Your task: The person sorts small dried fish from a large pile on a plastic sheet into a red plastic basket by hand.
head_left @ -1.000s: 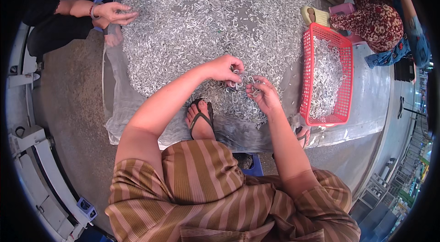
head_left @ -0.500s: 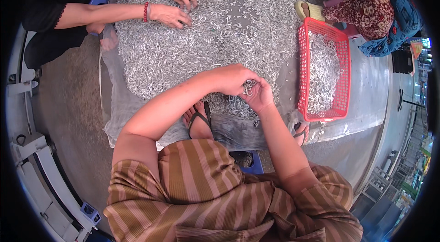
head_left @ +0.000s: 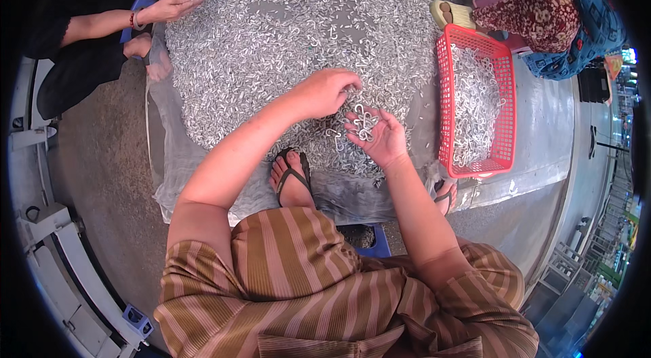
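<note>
Small silvery metal pieces lie in a wide pile (head_left: 244, 66) in front of me, with several S-shaped hooks among them. My right hand (head_left: 386, 141) is turned palm up over the near side of the pile, fingers partly curled, cradling several metal hooks (head_left: 363, 123). Just beyond and left of it, my left hand (head_left: 327, 92) hovers back up with bent fingers drawn together. Its fingertips are partly hidden, and I cannot make out anything in them. A loose hook (head_left: 336, 137) shows below that hand, near my right fingertips.
A red plastic basket (head_left: 444, 107) of metal hooks stands right of the pile. At the far left a co-worker's hands (head_left: 173, 9) hold a few pieces. Another person (head_left: 542, 19) in patterned clothes sits far right. My sandalled foot (head_left: 293, 178) rests at the sheet's (head_left: 203, 188) near side.
My left hand has drawn away from my right, up and to the left. My right palm has come into view with hooks on it. The co-worker's hands moved from the pile toward the far left.
</note>
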### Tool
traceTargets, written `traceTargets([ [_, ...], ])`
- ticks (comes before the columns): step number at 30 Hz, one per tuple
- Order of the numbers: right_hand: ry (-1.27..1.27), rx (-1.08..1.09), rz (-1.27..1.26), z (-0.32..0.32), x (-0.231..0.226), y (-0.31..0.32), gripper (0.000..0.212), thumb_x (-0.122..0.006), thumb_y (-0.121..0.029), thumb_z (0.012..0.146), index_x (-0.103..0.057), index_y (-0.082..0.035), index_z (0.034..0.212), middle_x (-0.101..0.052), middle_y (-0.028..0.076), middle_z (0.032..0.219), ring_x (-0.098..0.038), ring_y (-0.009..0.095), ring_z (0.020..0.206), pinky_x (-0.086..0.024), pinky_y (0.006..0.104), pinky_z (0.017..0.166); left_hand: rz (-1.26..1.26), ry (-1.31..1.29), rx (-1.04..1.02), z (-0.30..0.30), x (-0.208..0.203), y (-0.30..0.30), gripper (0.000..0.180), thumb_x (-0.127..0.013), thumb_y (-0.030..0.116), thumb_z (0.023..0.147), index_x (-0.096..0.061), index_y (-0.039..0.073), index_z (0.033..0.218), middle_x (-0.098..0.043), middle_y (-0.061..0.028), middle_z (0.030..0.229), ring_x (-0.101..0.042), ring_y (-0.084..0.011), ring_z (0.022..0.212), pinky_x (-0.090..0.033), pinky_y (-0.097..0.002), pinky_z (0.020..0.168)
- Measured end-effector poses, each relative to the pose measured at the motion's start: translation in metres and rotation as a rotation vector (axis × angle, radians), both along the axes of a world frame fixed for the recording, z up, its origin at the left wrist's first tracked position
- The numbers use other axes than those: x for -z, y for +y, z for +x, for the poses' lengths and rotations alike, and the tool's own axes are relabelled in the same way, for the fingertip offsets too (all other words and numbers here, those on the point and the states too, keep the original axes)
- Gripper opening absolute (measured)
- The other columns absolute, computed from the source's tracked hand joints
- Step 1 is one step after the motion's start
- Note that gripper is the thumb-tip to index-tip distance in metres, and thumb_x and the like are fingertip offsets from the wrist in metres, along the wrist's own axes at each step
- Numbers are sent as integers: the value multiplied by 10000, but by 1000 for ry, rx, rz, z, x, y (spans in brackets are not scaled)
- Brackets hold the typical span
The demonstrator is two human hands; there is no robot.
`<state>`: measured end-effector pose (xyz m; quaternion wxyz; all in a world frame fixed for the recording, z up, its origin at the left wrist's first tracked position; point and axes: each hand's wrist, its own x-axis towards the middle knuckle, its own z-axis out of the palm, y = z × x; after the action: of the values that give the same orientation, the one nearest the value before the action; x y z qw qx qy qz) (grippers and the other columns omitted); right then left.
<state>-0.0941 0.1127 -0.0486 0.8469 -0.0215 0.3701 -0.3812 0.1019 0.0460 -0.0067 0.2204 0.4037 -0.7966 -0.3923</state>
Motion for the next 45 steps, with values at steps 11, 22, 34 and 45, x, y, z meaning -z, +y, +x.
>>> traceTargets([
  [11, 85, 367, -110, -101, 2, -37, 283, -486, -229, 863, -537, -26, 1052, -604, 164, 945, -601, 280, 818, -524, 380, 666, 76, -483, -178, 56, 54, -5, 221, -601, 26, 745, -637, 50, 962, -645, -140, 886, -613, -308, 876, -484, -391, 793],
  [22, 2146, 521, -484, -202, -3, -53, 555, -678, -209, 735, -500, 44, 1197, -510, 238, 1198, -458, 371, 1130, -335, 437, 995, 109, -553, -85, 30, 78, 6, 173, -667, 84, 716, -610, 55, 877, -578, -97, 948, -581, -285, 939, -472, -400, 794],
  [34, 1620, -636, -1201, 39, 28, -3, 415, -750, -178, 663, -613, -115, 1050, -552, 123, 938, -537, 310, 954, -458, 393, 810, 145, -525, 87, 30, 72, 19, 301, -736, 92, 628, -581, 82, 886, -526, -91, 969, -582, -310, 889, -480, -416, 747],
  [45, 1050, -389, -502, 4, 45, -15, 110, -603, -86, 815, -613, -13, 897, -579, 78, 789, -593, 167, 721, -489, 302, 624, 288, -299, 37, 41, 69, 13, 206, -661, 122, 655, -576, 30, 818, -600, -100, 777, -597, -251, 751, -478, -352, 677],
])
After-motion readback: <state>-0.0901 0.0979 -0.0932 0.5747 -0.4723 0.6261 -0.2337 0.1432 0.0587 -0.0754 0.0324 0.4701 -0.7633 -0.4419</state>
